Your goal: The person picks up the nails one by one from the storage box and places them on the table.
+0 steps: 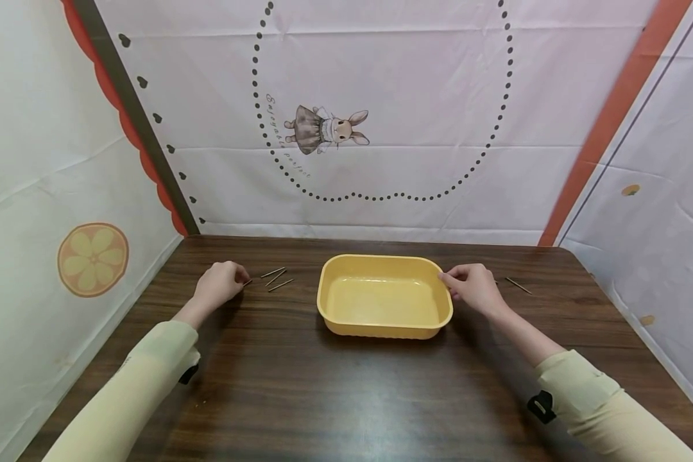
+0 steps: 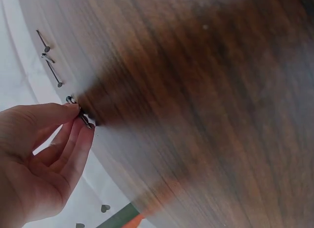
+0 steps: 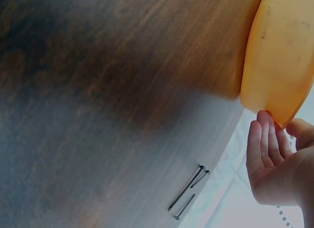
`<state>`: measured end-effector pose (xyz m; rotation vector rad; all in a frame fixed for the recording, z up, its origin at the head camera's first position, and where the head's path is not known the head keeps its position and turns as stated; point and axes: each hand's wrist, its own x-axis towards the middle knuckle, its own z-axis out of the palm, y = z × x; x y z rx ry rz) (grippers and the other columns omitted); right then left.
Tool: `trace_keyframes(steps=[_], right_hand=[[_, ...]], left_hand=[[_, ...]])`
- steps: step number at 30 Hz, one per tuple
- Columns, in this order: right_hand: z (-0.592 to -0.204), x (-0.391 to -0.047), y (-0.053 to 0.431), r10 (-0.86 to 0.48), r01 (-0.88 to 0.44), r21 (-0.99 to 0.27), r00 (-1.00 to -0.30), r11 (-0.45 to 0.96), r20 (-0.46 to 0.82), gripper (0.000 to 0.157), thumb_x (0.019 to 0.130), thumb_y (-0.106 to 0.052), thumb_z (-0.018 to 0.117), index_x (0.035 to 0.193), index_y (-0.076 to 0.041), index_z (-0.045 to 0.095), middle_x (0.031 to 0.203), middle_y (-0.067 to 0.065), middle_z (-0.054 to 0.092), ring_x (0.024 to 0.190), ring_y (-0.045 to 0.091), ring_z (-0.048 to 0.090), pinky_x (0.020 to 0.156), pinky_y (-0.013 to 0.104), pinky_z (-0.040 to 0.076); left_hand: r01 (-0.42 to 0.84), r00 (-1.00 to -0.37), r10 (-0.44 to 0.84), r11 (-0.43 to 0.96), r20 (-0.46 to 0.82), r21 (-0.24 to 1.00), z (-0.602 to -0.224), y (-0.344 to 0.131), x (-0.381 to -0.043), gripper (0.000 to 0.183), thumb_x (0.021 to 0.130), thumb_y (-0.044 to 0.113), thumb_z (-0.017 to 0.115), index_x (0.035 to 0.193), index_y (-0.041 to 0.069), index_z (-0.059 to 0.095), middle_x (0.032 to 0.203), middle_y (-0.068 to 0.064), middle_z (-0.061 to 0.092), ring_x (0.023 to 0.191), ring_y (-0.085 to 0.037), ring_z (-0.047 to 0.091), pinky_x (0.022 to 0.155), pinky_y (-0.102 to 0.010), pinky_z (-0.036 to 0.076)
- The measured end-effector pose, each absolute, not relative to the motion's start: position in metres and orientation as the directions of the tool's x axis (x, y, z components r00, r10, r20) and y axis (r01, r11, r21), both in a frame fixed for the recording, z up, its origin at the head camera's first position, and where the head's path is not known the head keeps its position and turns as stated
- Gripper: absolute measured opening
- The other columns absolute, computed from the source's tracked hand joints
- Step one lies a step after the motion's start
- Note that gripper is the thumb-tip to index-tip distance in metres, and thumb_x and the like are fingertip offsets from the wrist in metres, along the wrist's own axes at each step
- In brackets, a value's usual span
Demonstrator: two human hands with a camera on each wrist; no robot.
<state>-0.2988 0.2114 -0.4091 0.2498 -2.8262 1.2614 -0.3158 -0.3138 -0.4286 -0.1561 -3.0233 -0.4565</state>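
Note:
A yellow plastic basin [image 1: 381, 330] stands on the dark wooden table, its inside bare. My right hand [image 1: 477, 289] holds the basin's right rim, thumb over the edge and fingers against the outer wall, as the right wrist view also shows. At the left, my left hand [image 1: 221, 282] pinches a thin metal nail [image 2: 85, 121] between thumb and fingertips, low over the tabletop. Several more nails [image 1: 280, 285] lie just right of that hand. Beyond my right hand lie other nails [image 3: 185, 188], partly hidden by the hand in the head view.
The wooden table [image 1: 346, 398] reaches back to a white printed cloth [image 1: 416, 128] hanging behind it. Similar cloth hangs along the left and right sides. Black bands [image 1: 541, 407] sit at both wrists below the pale sleeves.

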Motion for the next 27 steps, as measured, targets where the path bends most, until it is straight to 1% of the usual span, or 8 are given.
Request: trace_keyframes(steps=[7, 14, 22, 25, 27], right_hand=[[-0.4084, -0.2978, 0.2103, -0.122, -0.154, -0.735, -0.988, 0.660, 0.097, 0.032, 0.097, -0.028, 0.063, 0.098, 0.002, 0.074, 0.084, 0.013, 0.074, 0.065, 0.011, 0.069, 0.067, 0.037, 0.064], [-0.4070, -0.2970, 0.2104, -0.129, -0.158, -0.736, -0.987, 0.658, 0.096, 0.033, 0.097, -0.027, 0.063, 0.099, 0.004, 0.073, 0.084, 0.014, 0.074, 0.067, 0.016, 0.071, 0.066, 0.036, 0.063], [-0.4079, -0.2965, 0.2110, -0.124, -0.149, -0.742, -0.988, 0.653, 0.088, 0.032, 0.097, -0.026, 0.064, 0.100, 0.004, 0.073, 0.085, 0.015, 0.074, 0.068, 0.018, 0.071, 0.066, 0.036, 0.064], [-0.4079, -0.2963, 0.2109, -0.128, -0.152, -0.738, -0.988, 0.657, 0.090, 0.033, 0.097, -0.028, 0.064, 0.100, 0.004, 0.073, 0.084, 0.014, 0.074, 0.068, 0.019, 0.071, 0.066, 0.036, 0.064], [-0.4078, -0.2957, 0.2111, -0.129, -0.156, -0.732, -0.987, 0.663, 0.093, 0.034, 0.097, -0.029, 0.063, 0.100, 0.003, 0.073, 0.083, 0.014, 0.074, 0.068, 0.020, 0.072, 0.065, 0.036, 0.063]], left_hand=[[0.110, -0.991, 0.080, 0.948, 0.112, 0.297, -0.4295, -0.3142, -0.3155, 0.018, 0.081, 0.002, 0.064, 0.095, 0.006, 0.075, 0.089, -0.012, 0.073, 0.078, -0.026, 0.067, 0.061, -0.042, 0.053], [0.108, -0.991, 0.079, 0.950, 0.110, 0.292, -0.4271, -0.3123, -0.3127, 0.018, 0.081, 0.002, 0.064, 0.095, 0.006, 0.075, 0.090, -0.012, 0.073, 0.081, -0.028, 0.068, 0.062, -0.043, 0.054], [0.098, -0.993, 0.074, 0.953, 0.095, 0.285, -0.4279, -0.3107, -0.3124, 0.019, 0.083, 0.003, 0.062, 0.097, 0.007, 0.074, 0.091, -0.012, 0.072, 0.078, -0.026, 0.066, 0.059, -0.040, 0.053], [0.093, -0.993, 0.069, 0.958, 0.097, 0.273, -0.4275, -0.3098, -0.3126, 0.017, 0.084, 0.007, 0.065, 0.099, 0.006, 0.074, 0.092, -0.013, 0.073, 0.079, -0.027, 0.067, 0.061, -0.042, 0.054], [0.088, -0.993, 0.065, 0.960, 0.095, 0.265, -0.4263, -0.3084, -0.3129, 0.019, 0.086, 0.012, 0.069, 0.104, 0.005, 0.072, 0.095, -0.014, 0.073, 0.080, -0.027, 0.068, 0.062, -0.042, 0.055]])
